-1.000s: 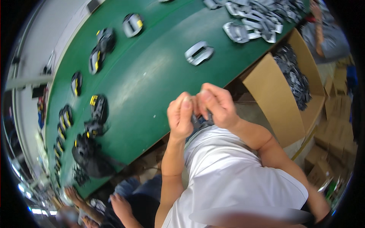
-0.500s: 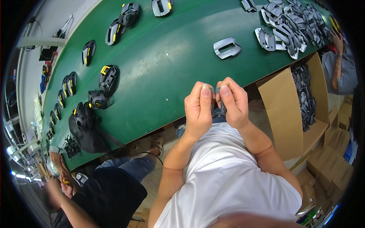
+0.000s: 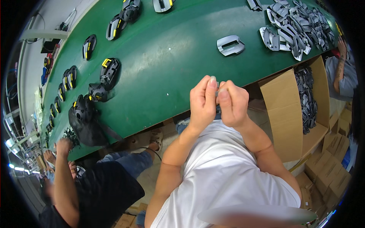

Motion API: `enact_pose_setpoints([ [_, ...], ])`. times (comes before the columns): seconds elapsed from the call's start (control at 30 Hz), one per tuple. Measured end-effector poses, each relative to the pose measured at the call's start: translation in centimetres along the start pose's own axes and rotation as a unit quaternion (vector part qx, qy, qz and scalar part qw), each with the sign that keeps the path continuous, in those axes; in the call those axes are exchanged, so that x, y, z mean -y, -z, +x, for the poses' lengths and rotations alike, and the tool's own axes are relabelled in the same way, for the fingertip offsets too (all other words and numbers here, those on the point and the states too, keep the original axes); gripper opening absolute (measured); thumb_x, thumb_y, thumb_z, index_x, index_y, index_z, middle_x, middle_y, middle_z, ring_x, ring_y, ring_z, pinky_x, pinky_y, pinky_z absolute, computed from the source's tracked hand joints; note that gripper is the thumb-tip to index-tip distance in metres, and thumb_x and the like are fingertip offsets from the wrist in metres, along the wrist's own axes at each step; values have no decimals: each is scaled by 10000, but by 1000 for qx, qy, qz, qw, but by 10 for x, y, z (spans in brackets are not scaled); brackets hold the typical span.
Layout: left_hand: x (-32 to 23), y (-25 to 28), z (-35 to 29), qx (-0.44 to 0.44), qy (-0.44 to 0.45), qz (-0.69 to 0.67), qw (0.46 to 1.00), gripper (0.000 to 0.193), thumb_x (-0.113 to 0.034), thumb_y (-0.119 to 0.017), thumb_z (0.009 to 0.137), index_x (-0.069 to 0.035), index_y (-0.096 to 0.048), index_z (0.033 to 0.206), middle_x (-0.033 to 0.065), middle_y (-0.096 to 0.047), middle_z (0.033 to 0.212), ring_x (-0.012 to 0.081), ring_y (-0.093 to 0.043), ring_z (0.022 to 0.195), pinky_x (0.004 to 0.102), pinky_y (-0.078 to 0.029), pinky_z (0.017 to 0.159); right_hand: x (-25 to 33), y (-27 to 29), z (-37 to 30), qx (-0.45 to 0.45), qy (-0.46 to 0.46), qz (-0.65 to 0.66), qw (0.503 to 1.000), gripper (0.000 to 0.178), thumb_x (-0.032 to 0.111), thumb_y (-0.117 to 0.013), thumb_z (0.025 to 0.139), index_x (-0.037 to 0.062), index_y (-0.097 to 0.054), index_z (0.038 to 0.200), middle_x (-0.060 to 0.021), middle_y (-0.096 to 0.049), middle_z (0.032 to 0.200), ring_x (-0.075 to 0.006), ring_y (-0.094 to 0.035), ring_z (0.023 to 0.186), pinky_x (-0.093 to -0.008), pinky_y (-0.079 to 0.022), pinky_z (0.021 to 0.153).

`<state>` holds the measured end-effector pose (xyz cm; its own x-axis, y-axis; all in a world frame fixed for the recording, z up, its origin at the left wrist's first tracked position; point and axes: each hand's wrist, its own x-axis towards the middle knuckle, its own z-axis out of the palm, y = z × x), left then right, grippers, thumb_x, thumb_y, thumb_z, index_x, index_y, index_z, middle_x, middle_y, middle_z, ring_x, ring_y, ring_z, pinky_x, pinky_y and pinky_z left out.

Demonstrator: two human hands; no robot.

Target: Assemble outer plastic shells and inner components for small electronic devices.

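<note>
Landmark: the cardboard box (image 3: 281,114). Both my hands are raised left of it, near the edge of the green table (image 3: 152,79). My left hand (image 3: 203,100) is the farther from the box; my right hand (image 3: 233,104) lies between the two. On each, fingers are curled in, thumb uppermost, the hands close together. Cannot tell whether they are clamped on anything; the inner fingertips are hidden.

Silver-grey frame (image 3: 226,39): flat on the table, beyond my hands and to the left of the box, slot visible. Pile of grey parts (image 3: 294,32): on the table, just beyond the box. Dark parts (image 3: 307,102): inside the box. Co-worker in black (image 3: 110,190): well left of the box.
</note>
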<state>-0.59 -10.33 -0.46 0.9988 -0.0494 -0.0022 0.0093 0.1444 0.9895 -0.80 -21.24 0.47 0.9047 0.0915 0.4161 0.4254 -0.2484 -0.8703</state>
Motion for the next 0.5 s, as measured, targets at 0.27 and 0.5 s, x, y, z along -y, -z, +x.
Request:
enact_pose_setpoints([
  [0.27,-5,-5,-5,-14,-67,-55,996,266,-204,-425,977,-18,-487,796,6,-493,655,29,-380,519,179,-307,452,-5,-5,-2,-61,-113,191,973,376,234,-383,973,5,-422,677,-27,-420,574,-75,-344,528,-238,-299,467],
  [0.5,-9,-4,-4,-38,-106,23,993,249,-196,-412,982,-21,-480,819,-17,-480,618,24,-373,517,184,-309,452,-7,-5,0,-27,-127,222,966,358,219,-385,968,15,-405,675,-20,-416,589,-69,-343,543,-236,-293,480],
])
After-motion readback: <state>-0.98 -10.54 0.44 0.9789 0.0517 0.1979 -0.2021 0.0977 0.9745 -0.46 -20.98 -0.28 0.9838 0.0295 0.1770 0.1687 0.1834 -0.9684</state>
